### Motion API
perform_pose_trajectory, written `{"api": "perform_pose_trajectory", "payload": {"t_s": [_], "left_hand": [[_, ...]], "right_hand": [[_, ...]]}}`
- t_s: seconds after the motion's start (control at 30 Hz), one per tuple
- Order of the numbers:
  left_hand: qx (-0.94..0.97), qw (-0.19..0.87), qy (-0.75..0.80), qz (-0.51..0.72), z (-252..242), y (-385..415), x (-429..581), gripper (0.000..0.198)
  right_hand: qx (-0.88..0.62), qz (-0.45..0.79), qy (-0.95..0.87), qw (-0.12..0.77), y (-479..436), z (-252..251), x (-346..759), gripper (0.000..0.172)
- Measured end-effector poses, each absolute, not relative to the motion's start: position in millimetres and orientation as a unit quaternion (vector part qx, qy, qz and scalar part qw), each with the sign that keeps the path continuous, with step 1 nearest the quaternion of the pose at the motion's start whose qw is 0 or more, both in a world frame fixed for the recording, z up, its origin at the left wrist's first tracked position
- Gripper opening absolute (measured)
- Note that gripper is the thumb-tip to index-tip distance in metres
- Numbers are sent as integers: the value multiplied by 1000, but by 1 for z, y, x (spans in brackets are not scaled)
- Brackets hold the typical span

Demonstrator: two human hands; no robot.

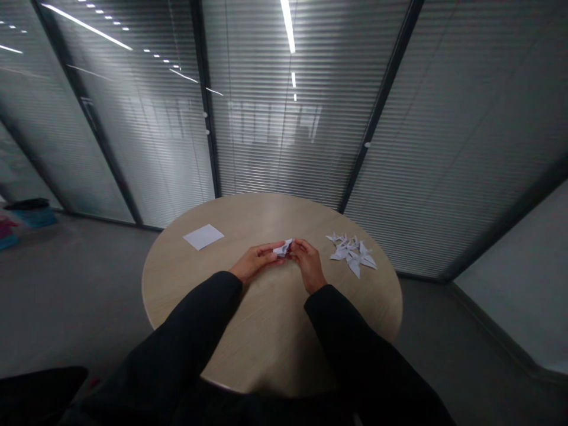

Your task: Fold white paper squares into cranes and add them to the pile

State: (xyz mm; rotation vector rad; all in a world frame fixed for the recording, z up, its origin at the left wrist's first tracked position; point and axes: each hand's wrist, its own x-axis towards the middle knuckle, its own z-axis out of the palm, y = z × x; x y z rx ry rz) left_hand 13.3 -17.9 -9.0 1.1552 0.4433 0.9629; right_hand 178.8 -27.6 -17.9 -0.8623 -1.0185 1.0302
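Far left, down on the floor: a teal-blue box with a flat black top (32, 214) and, right at the frame edge, a pink object (6, 228), one of each, both too dim to make out properly
Loose sheet: and here's a single flat square of white paper (203, 236) on the left side of a round, pale wood-veneer table (266, 349), lying apart from the hands, with no fold showing from up here
Left arm: one long black sleeve (190, 313) reaching in over the near edge of the table
Left hand: the left hand (256, 262) is narrow, fingers and thumb closed on the paper, holding it from the left
In the hands: one small folded white paper piece (283, 248), pointed at the tips, held up between both hands, which keeps it off the tabletop and braced from each side
Right hand: the right hand (308, 264) is narrow too, fingertips pinched on the paper from the other side, and its black sleeve (341, 316) comes in from the near edge
Right of the hands: a loose heap of white origami cranes (352, 254), about five, overlapping too much for an exact count, set off to the side near the table's far right edge, leaving the middle free for the hands
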Motion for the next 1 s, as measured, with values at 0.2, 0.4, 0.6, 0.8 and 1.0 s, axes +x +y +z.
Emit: {"api": "perform_pose_trajectory", "payload": {"t_s": [0.2,0.4,0.6,0.8,1.0], "left_hand": [[516,698,213,448,-12,-16,15,50],[517,687,228,456,-11,-16,16,47],[513,669,244,479,-9,-15,16,45],[488,648,270,519,-11,-8,15,45],[476,642,274,534,-13,-5,14,42]], "right_hand": [[-379,458,-457,662,-28,-17,178,30],[-388,449,-467,656,-26,-18,178,29],[-412,405,-498,647,-27,-18,177,36],[-418,326,-546,649,-31,-17,178,44],[-376,273,-648,604,-39,-12,176,24]]}}
